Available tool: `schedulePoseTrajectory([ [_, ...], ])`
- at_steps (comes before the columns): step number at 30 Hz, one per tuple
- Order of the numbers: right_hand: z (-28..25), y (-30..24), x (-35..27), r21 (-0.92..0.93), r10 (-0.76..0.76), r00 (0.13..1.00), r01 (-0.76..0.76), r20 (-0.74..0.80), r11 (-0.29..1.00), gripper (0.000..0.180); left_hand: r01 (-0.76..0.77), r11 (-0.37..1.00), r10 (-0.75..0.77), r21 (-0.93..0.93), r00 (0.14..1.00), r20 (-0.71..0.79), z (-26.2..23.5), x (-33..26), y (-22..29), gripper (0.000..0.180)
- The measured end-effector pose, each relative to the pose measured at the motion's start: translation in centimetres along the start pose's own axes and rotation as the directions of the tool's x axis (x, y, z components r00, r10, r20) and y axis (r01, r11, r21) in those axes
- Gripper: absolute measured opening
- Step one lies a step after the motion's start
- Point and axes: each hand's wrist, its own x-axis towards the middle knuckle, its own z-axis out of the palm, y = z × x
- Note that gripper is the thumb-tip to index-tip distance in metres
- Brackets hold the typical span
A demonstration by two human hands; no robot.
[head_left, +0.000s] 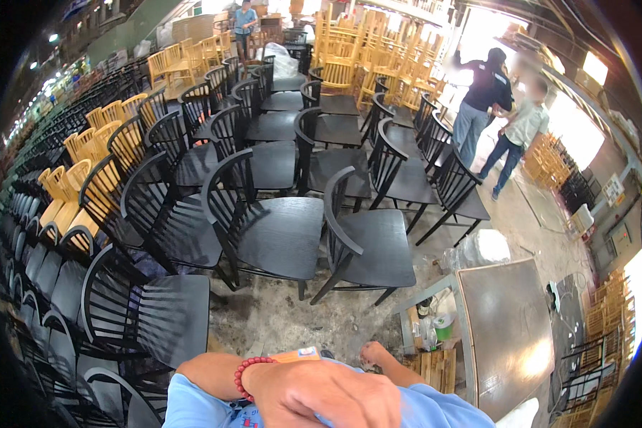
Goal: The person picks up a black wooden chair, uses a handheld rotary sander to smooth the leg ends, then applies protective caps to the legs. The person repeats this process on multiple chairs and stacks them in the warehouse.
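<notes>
Laying the left hand (335,399) across the light-blue shirt (192,406) at the bottom centre of the frame, back turned up, fingers folding out of sight, so not telling whether gripping anything. Wearing one red bead bracelet (246,374) on that wrist. Curling the right hand (374,353) into a closed fist just above and to the right, showing nothing held inside. Keeping one flat orange piece (296,354) just above the left wrist and just left of the right fist, its long axis running left to right across the frame, seemingly touching the left forearm and so nearer that hand. Facing three black chairs (264,228) side by side across the centre, with many more black and yellow-wood chairs (71,185) ranking toward the upper left, too many for counting. Flanking one brown table (513,335) at the lower right. Leaving three people (485,100) standing well apart along the top and upper right.
</notes>
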Motion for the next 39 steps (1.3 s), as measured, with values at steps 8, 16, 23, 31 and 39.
schedulePoseTrajectory([
  [8,-3.9,-1.2,-1.0,0.356,0.110,0.994,-0.108,0.014,0.928,0.017,0.062,0.998,-0.062,-0.033,0.998,0.002,-1.4,0.6,-3.5,0.021],
  [16,-2.8,-0.2,-1.1,0.436,0.140,0.989,-0.108,-0.042,0.893,0.016,-0.042,0.997,0.043,-0.071,0.999,0.013,-1.5,0.7,-4.3,0.021],
  [23,-1.4,-0.3,-1.5,0.369,0.064,0.996,-0.085,0.068,0.926,0.018,0.313,0.890,-0.305,0.331,0.949,-0.077,-3.4,-2.2,1.0,0.015],
  [31,-2.9,-0.1,-1.2,-0.079,-0.097,0.992,0.103,0.076,0.992,0.026,0.960,0.081,-0.330,0.267,0.278,-0.902,-6.2,-18.3,-0.7,0.025],
  [39,-6.5,-1.3,3.0,0.213,-0.023,0.986,-0.013,0.163,0.977,0.017,0.923,-0.322,-0.102,-0.209,-0.253,-0.962,-0.4,-38.4,-6.9,0.025],
])
